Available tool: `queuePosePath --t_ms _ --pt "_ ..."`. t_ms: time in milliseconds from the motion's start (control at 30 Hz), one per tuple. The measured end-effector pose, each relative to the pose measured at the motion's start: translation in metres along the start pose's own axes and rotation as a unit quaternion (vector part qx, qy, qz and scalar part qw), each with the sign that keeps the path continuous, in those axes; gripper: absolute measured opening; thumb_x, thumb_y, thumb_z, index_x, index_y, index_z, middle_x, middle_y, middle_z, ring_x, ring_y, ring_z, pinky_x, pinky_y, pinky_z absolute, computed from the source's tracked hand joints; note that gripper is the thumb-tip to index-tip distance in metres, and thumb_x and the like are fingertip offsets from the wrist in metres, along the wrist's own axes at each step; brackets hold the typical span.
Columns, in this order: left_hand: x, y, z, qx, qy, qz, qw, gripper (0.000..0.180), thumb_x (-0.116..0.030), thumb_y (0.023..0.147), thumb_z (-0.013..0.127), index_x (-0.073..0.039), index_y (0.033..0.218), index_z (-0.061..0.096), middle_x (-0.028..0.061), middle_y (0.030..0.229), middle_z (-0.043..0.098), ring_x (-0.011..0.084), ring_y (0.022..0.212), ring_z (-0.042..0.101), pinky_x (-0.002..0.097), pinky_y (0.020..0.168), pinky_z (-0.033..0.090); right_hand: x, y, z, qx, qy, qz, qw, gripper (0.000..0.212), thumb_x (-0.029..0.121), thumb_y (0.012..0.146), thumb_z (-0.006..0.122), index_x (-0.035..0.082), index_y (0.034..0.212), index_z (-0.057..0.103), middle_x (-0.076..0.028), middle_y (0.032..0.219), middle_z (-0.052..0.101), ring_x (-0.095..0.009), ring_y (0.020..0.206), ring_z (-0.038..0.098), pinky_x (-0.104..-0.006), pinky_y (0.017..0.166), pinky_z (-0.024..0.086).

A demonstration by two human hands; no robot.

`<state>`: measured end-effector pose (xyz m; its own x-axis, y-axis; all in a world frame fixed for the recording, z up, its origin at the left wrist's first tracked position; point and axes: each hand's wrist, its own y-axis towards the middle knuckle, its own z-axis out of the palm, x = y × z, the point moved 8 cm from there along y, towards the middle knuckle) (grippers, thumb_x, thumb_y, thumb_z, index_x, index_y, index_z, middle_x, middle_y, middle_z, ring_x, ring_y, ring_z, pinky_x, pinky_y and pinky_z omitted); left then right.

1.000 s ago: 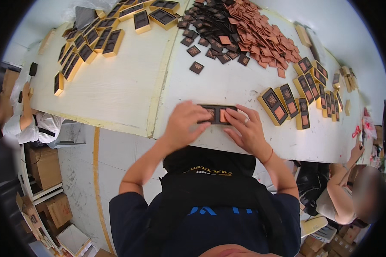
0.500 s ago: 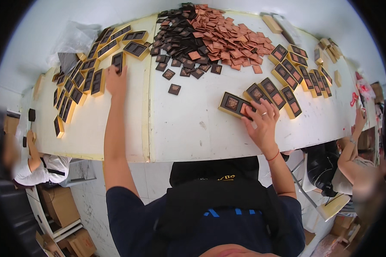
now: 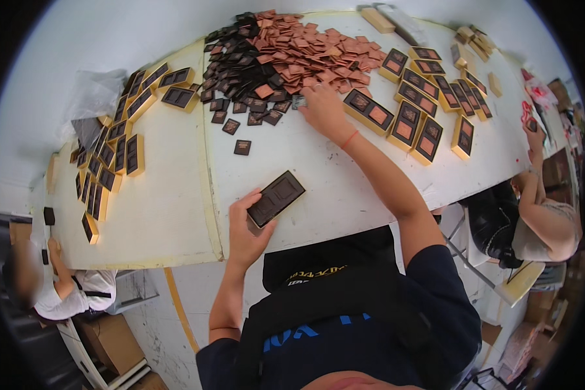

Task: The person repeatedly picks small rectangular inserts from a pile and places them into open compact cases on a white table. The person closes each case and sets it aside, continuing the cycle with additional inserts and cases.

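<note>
My left hand (image 3: 246, 227) grips a gold-sided box (image 3: 276, 199) with a dark insert near the table's front edge. The box lies slanted, its recesses holding no squares. At the front of the heap my right hand (image 3: 324, 112) reaches down, fingers bent over a small dark flat square (image 3: 298, 102), which is blurred and partly covered. Dark squares (image 3: 240, 71) make up the heap's left side and copper-coloured squares (image 3: 318, 49) its right. Just right of that hand stands a filled box (image 3: 368, 110) with dark and copper squares in its insert.
More filled boxes (image 3: 428, 140) cluster on the right of the table (image 3: 344, 195). Several boxes with bare dark inserts (image 3: 134, 156) spread across the left, beside a clear plastic bag (image 3: 97, 91). One dark square (image 3: 242, 147) lies apart. People work at both sides.
My left hand has brought a box from the left group to the front middle. My right hand has left the filled box, now pushed back among the others, and moved to the heap.
</note>
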<state>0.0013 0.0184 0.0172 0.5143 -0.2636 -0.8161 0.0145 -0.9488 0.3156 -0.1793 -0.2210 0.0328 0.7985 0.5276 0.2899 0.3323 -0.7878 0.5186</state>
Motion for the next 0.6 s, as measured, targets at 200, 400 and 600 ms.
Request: queuePosePath --t_ms 200,400,600 --pt "0.008 0.003 0.019 -0.004 -0.076 -0.068 0.995 0.066 0.000 0.074 0.080 -0.002 0.132 0.048 0.0164 0.136 0.053 0.0300 0.127 0.053 0.0392 0.108 0.042 0.030 -0.037 -0.017 0.150 0.287 -0.024 0.946 0.018 0.001 0.082 0.069 0.006 0.098 0.075 -0.011 0.095 0.070 -0.028 0.081 0.066 -0.0366 0.071 0.054" --pt "0.011 0.002 0.018 0.006 -0.091 -0.059 0.994 0.076 0.001 0.074 0.081 -0.003 0.140 0.041 0.0152 0.137 0.055 0.0292 0.130 0.054 0.0399 0.110 0.042 0.087 -0.114 -0.053 0.208 0.431 -0.134 0.868 0.034 -0.009 0.077 0.068 0.010 0.104 0.076 -0.006 0.110 0.070 -0.024 0.095 0.067 -0.0313 0.077 0.056" --pt "0.003 0.006 0.017 0.044 -0.129 -0.066 0.988 0.084 -0.001 0.076 0.081 -0.006 0.146 0.034 0.0157 0.139 0.055 0.0309 0.130 0.054 0.0422 0.111 0.042 0.121 -0.118 -0.054 0.189 0.273 -0.274 0.903 0.039 -0.008 0.070 0.067 0.013 0.102 0.077 -0.001 0.139 0.059 -0.029 0.124 0.055 -0.0399 0.100 0.047"
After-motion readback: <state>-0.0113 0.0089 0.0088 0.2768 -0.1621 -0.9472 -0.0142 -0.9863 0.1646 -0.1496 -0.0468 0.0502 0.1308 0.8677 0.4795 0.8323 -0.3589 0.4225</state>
